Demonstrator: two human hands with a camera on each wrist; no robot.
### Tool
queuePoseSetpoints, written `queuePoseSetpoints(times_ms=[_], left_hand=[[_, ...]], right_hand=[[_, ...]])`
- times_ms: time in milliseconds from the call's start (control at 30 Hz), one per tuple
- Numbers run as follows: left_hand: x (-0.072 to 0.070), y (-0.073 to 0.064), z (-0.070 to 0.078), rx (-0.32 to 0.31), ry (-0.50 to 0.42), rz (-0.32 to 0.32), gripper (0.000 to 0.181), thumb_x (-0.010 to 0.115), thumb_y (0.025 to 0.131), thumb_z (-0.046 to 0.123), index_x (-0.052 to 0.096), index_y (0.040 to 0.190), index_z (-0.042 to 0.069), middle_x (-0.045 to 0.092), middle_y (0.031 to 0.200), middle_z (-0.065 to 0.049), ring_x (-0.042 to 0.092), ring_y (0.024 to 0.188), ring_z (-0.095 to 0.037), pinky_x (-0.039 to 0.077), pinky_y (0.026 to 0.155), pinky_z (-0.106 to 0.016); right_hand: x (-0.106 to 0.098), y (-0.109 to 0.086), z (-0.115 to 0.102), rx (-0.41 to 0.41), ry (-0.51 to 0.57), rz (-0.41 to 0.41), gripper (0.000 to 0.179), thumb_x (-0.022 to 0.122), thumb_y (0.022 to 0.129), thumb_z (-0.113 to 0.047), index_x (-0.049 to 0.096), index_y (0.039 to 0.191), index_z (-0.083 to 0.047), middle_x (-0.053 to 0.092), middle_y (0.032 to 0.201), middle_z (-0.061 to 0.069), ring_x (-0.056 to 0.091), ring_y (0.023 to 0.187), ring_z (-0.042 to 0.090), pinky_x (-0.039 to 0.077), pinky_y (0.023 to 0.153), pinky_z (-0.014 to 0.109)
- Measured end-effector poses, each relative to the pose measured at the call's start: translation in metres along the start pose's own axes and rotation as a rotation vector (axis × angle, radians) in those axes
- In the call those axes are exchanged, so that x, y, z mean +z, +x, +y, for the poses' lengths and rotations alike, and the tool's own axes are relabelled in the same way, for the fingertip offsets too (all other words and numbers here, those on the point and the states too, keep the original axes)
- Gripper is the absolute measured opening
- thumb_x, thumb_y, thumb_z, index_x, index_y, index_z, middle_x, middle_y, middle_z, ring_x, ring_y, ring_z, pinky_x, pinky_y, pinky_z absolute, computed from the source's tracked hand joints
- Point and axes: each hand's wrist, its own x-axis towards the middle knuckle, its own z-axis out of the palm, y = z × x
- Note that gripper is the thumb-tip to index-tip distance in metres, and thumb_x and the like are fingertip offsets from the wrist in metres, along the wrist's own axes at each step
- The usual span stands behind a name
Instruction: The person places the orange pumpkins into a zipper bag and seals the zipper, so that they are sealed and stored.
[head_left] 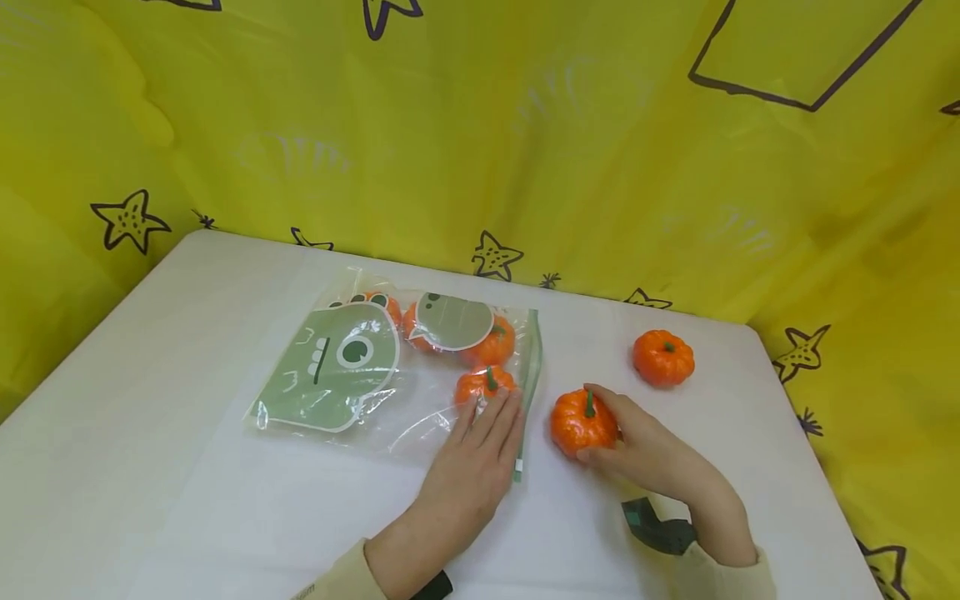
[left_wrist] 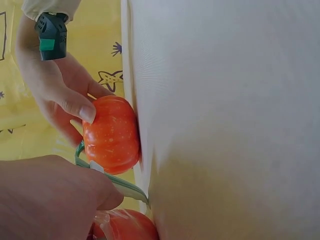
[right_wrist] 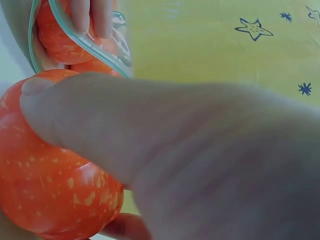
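Observation:
A clear zip bag (head_left: 420,425) with a green cartoon creature print lies flat, with several small orange pumpkins inside. My left hand (head_left: 472,467) rests on it near the zip end, its straight fingers over a bagged pumpkin (head_left: 480,383). My right hand (head_left: 652,442) grips another pumpkin (head_left: 585,423) with a green stem, just right of the bag's mouth (head_left: 531,375). In the right wrist view, the thumb presses across this pumpkin (right_wrist: 55,180), and the bag's green-edged mouth (right_wrist: 75,37) gapes beyond it. The left wrist view shows the gripped pumpkin (left_wrist: 111,135) beside the zip strip (left_wrist: 127,189).
One more orange pumpkin (head_left: 663,358) sits on the white table (head_left: 187,500) at the right, behind my right hand. A yellow curtain (head_left: 450,150) with dark star drawings hangs along the table's far side.

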Motion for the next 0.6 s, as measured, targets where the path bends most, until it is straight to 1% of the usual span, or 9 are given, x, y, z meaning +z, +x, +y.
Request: queuePoseSetpoints(times_ms=[300, 600], left_hand=[[-0.0009, -0.0013, -0.0023, -0.005, -0.017, 0.037, 0.059, 0.058, 0.096, 0.018, 0.040, 0.151, 0.005, 0.030, 0.162, -0.012, 0.027, 0.151, -0.027, 0.028, 0.121, -0.045], [-0.0012, -0.0005, -0.0017, -0.005, -0.025, 0.035, 0.056, 0.056, 0.097, 0.018, 0.042, 0.150, 0.005, 0.031, 0.162, -0.011, 0.028, 0.151, -0.027, 0.029, 0.121, -0.046]], right_hand=[[0.0020, 0.0025, -0.0005, -0.014, -0.027, 0.010, 0.079, 0.073, 0.087, -0.027, 0.034, 0.149, 0.003, 0.046, 0.146, 0.027, 0.045, 0.134, 0.045, 0.035, 0.110, 0.064], [0.0024, 0.0022, 0.0009, -0.024, -0.033, 0.014, 0.079, 0.073, 0.087, -0.028, 0.035, 0.148, 0.004, 0.047, 0.145, 0.027, 0.046, 0.133, 0.045, 0.035, 0.110, 0.063]])
